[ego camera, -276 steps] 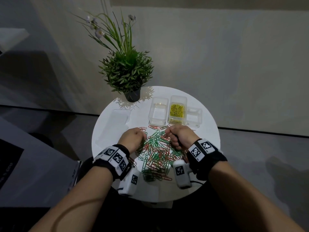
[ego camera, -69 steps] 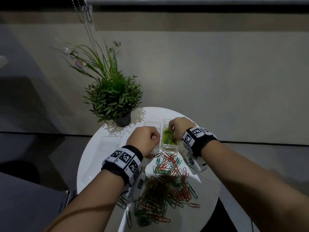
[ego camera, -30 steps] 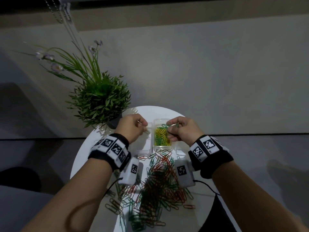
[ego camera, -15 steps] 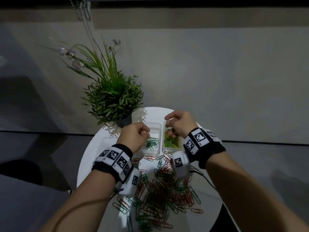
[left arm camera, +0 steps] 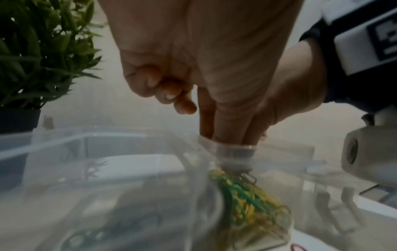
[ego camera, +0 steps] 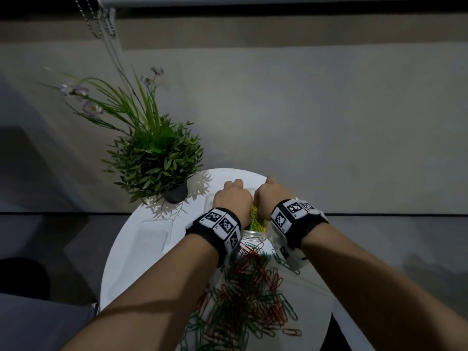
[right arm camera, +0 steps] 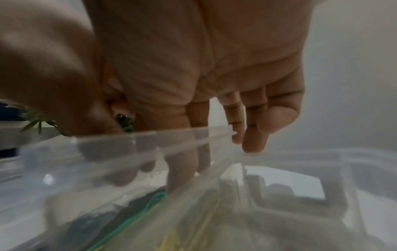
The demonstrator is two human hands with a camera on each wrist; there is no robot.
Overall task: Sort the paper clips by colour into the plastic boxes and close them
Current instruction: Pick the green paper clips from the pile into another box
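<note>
Both hands (ego camera: 234, 200) newly inside yellow-clip box (left arm camera: 247, 220)

Dim room, light from above right casting the plant's (ego camera: 154, 158) sharp shadow on the bright counter (ego camera: 141, 249) — head view bowed at its edges, wrist views soft and smeared.

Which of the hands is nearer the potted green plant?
Left. The left hand lies beside the potted green plant; the right hand lies beyond it, farther away.
</note>
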